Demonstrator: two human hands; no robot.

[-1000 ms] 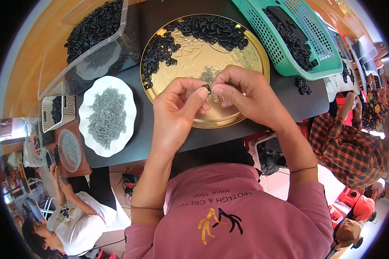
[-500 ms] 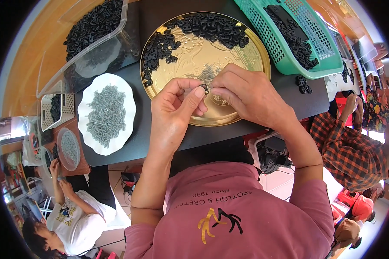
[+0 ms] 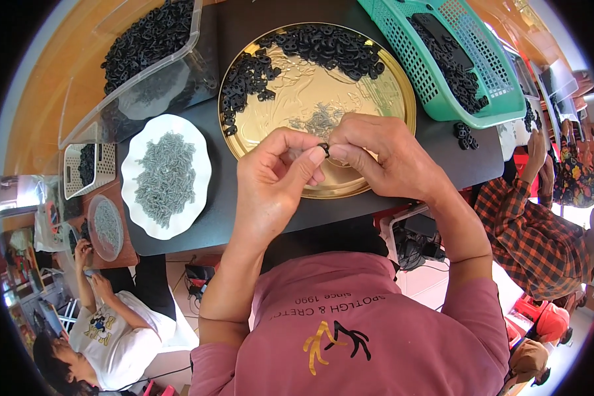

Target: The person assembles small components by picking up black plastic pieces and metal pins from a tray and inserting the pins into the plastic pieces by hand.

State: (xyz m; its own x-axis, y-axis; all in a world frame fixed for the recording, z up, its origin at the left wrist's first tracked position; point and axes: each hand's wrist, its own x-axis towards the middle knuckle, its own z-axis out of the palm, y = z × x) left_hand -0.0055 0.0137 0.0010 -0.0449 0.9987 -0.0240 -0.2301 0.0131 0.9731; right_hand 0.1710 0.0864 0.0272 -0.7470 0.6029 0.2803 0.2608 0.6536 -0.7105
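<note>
My left hand (image 3: 275, 173) pinches a small black ring-like plastic part (image 3: 324, 150) between thumb and forefinger, over the near edge of a round golden tray (image 3: 297, 99). Against that part my right hand (image 3: 388, 153) closes thumb and forefinger; whatever lies between those fingertips is too small or hidden to name. Just beyond my fingers lies a small pile of thin silvery metal pins or screws (image 3: 320, 120). Loose black plastic parts (image 3: 327, 47) are heaped along the tray's far and left sides.
Left of the tray stands a white scalloped plate (image 3: 205, 178) full of small metal pieces (image 3: 166, 178). A clear bin (image 3: 122, 109) of black parts is behind it. At the far right sits a green basket (image 3: 435, 105) with more. Other people sit at both sides.
Both hands have come slightly nearer to me and to the right, with the black part turned between them. My right fingertips now press up against it.
</note>
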